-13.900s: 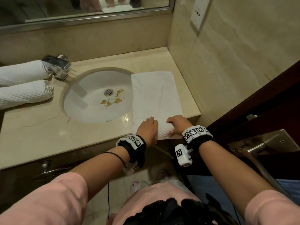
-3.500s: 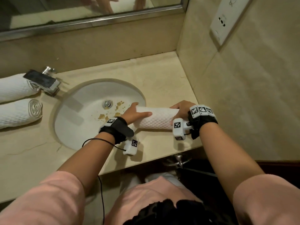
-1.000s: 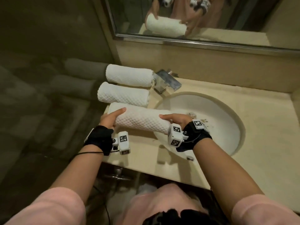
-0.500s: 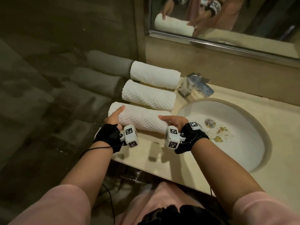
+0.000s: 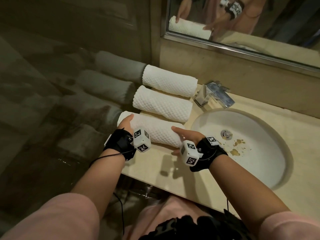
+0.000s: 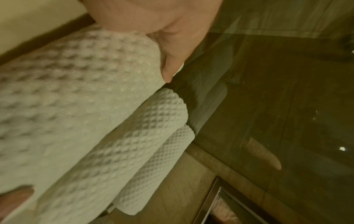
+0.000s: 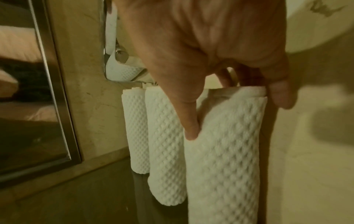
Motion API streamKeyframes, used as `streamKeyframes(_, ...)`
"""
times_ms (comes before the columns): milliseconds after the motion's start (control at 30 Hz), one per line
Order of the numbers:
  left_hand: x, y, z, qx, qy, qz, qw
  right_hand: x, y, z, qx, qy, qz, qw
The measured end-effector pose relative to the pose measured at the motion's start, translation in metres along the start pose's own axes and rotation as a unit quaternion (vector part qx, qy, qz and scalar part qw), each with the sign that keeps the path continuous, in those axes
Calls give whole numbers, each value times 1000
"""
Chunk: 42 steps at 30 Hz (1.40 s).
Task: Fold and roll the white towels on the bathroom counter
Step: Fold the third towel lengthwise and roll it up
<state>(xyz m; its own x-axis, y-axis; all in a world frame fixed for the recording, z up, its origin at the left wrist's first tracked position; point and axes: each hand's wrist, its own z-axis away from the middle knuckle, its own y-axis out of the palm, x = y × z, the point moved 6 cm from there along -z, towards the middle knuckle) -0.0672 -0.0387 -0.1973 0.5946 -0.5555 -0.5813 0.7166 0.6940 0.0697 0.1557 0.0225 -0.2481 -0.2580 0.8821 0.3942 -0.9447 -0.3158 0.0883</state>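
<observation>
**Third rolled towel held at both ends on the bench**

The nearest rolled towel [image 5: 155, 131] lies at the left end of the bench [image 5: 173, 172], long axis running left to right, in front of and parallel to the middle roll [image 5: 162, 103] and the back roll [image 5: 168, 80]. All three are white waffle-weave, side by side; the wrist views show the nearest roll close against the middle one, contact hard to confirm. Whether it fully rests on the bench I cannot tell.

The left hand [image 5: 125, 122] cups the roll's left end, thumb over the top, fingers out of sight behind the end. The right hand [image 5: 187, 135] clamps the right end: index finger [image 7: 188, 121] laid along the top of the roll, thumb [image 7: 281, 94] pressed against the near side, other fingers curled at the end face. The hands are apart, one at each end, both gripping.

Right of the rolls sits a chrome faucet [image 5: 214, 97], then a white sink [image 5: 270, 172] with brown specks near its drain [image 5: 226, 134]. A mirror [image 5: 259, 19] above reflects the roll and arms. Dark glass panel [image 5: 69, 101] at the left edge reflects the rolls. Pink sleeves, black wrist straps with tagged white cubes.
</observation>
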Motion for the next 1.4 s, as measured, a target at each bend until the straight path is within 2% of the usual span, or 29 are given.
streamKeyframes(133, -9, 2, 15, -2, 24, -48, 999, -1, -2, 3, 77, -3, -68, 995)
streamKeyframes(233, -7, -3, 15, 2, 4, -50, 999, 0, -11, -3, 22, 6, -64, 998)
streamKeyframes(300, -4, -2, 13, 11, -4, -48, 999, 10, -18, -9, -39, -31, -84, 995)
streamKeyframes(400, -5, 3, 15, 7, -4, -26, 1000, 33, -24, -17, -96, -86, -119, 985)
streamKeyframes(467, -7, 8, 19, 10, -1, -23, 1000, 47, -20, -20, -106, -129, -100, 981)
streamKeyframes(533, -7, 10, 20, 9, -9, -8, 1000, 57, -6, -20, -83, -157, -79, 981)
streamKeyframes(667, -5, 6, 16, 7, -22, 7, 1000, 63, 5, -28, -82, -181, -34, 980)
streamKeyframes(800, -7, 6, 17, 23, -22, 0, 1000, 64, 8, -29, -85, -158, -22, 983)
streamKeyframes(900, -8, 6, 18, 30, -34, 13, 999, 61, 0, -36, -90, -147, 29, 985)
streamKeyframes(1033, -10, 4, 12, 16, -38, 13, 999, 38, -13, -36, -102, -62, 21, 993)
streamKeyframes(1133, -12, 2, 8, 3, -38, 6, 999, 23, -14, -39, -59, -16, 11, 998)
streamKeyframes(1267, -16, 8, 6, 12, -33, -21, 999, 6, -8, -40, 21, 33, -98, 994)
streamKeyframes(1333, -20, 12, 6, 15, -31, -27, 999, 5, -1, -36, 68, 36, -131, 988)
streamKeyframes(1400, -22, 17, 4, 28, -38, -31, 998, 12, 2, -33, 71, 26, -136, 988)
